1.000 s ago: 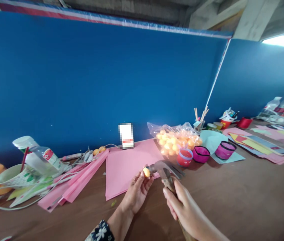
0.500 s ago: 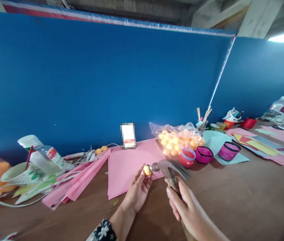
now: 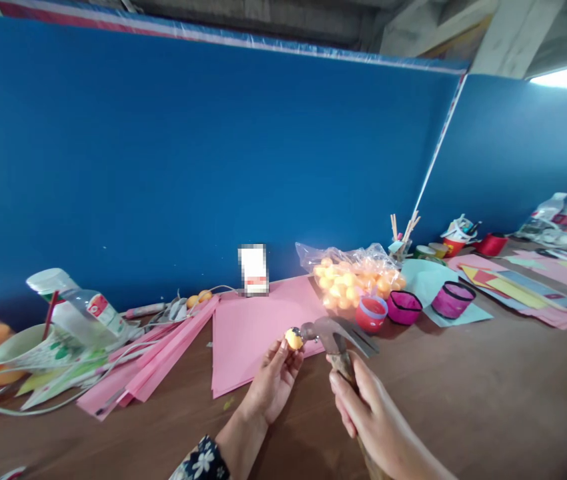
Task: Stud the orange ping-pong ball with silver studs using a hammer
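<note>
My left hand (image 3: 271,383) pinches a small orange ball (image 3: 293,339) between its fingertips, lifted above the brown table (image 3: 488,393). My right hand (image 3: 373,420) is wrapped round the wooden handle of a claw hammer (image 3: 331,335). The hammer's metal face rests right beside the ball, touching or nearly touching it. Both hands sit in front of a stack of pink paper sheets (image 3: 248,330).
A plastic bag of orange balls (image 3: 351,280) lies behind the hammer, with a red cup (image 3: 371,313) and two magenta cups (image 3: 403,307) to its right. A tipped water bottle (image 3: 81,307), paper cup and pink strips clutter the left. A blue partition (image 3: 213,167) backs the table.
The hands, ball and hammer stay in nearly the same pose; only the view shifts slightly.
</note>
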`<state>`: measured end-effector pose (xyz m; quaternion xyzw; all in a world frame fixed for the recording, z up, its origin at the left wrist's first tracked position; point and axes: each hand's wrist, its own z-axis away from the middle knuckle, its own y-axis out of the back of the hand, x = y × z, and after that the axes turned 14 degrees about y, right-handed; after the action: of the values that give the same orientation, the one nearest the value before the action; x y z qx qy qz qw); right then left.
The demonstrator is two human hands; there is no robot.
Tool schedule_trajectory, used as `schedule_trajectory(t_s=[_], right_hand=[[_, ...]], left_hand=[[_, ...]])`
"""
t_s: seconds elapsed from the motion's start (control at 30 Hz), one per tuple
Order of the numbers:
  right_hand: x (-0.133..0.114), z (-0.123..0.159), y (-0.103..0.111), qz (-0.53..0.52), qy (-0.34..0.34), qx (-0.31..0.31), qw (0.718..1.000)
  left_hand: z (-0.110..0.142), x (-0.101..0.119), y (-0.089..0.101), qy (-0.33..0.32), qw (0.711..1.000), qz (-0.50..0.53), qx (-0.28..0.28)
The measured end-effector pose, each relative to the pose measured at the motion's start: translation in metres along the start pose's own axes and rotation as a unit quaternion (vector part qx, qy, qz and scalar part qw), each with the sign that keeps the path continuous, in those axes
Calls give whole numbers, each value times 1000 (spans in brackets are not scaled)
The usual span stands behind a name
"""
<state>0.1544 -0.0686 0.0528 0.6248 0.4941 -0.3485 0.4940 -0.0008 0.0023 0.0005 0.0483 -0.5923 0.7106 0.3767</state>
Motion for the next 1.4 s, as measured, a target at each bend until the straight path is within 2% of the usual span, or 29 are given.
schedule_trajectory(t_s=[0.23,0.47,0.67,1.2,1.4], right_hand=[[-2,-1,0,-5,9,-33,999],[-1,0,-1,-29,-13,-38,999],[-1,2,-2,-19,-6,-1,1000],[-1,3,0,6,-12,-9,1000],[-5,3,0,17,6,-15,1000]], left_hand=[[2,1,-1,-3,1000,1,27],[0,0,1,1,1000,-16,15],[-1,-1,1,4,1000,-5,6],[-2,-1,2,13,1000,18,13],[3,0,-3,22,999,-19,-13]])
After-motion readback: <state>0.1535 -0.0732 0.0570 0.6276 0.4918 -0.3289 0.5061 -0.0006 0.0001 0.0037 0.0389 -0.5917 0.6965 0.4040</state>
